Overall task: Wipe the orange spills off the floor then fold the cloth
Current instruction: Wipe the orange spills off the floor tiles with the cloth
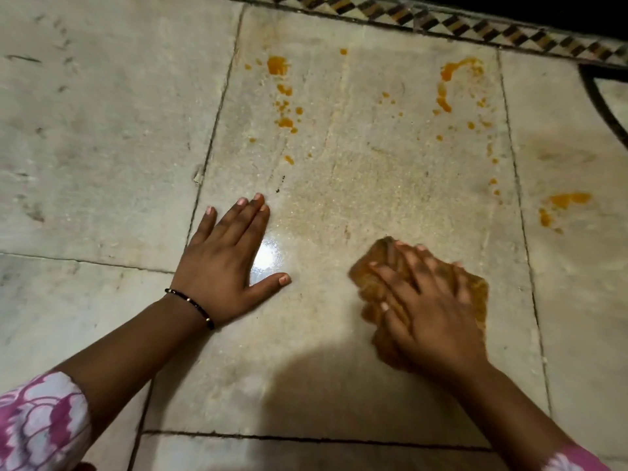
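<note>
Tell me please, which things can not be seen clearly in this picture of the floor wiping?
Head view only:
- Orange-brown wiping cloth: mostly covered by the right hand, so its full shape and folds are hidden.
- Right hand: motion-blurred, finger outlines unclear.
- Dark curved line on the floor: cut off by the right edge.
- Pink-and-white patterned sleeve: cut off by the bottom-left corner.

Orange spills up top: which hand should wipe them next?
Right. The right hand already presses the cloth flat; the spills lie ahead of it. The left hand rests bare on the floor.
</note>
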Action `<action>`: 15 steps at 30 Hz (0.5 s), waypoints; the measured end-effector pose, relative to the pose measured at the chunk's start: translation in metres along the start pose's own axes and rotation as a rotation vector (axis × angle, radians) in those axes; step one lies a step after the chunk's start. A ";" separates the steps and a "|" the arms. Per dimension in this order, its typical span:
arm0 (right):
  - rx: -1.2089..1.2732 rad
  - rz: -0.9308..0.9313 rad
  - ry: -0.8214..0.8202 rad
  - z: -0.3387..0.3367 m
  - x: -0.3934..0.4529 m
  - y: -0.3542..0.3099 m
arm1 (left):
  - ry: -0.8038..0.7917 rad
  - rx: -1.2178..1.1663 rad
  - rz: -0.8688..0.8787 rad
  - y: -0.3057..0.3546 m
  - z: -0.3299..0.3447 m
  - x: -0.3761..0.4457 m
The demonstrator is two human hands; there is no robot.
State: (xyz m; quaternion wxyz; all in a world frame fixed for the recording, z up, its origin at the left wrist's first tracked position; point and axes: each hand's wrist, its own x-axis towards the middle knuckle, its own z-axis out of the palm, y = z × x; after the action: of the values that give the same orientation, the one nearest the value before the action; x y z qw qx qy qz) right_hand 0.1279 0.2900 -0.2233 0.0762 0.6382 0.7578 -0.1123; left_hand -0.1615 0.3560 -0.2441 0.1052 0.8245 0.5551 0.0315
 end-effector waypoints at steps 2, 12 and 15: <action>0.021 0.150 0.017 -0.009 0.017 0.017 | 0.003 -0.003 -0.002 -0.001 0.000 0.000; -0.012 -0.083 -0.040 -0.044 0.172 -0.070 | -0.037 -0.004 -0.069 0.004 -0.004 0.002; -0.065 -0.284 0.039 -0.029 0.125 -0.063 | 0.012 0.023 -0.188 0.001 0.000 0.003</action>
State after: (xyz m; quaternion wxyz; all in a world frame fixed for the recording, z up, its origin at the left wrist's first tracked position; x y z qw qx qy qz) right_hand 0.0455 0.4062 -0.2233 0.0654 0.5240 0.8449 -0.0851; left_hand -0.1599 0.3583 -0.2441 0.0951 0.7698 0.6308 0.0200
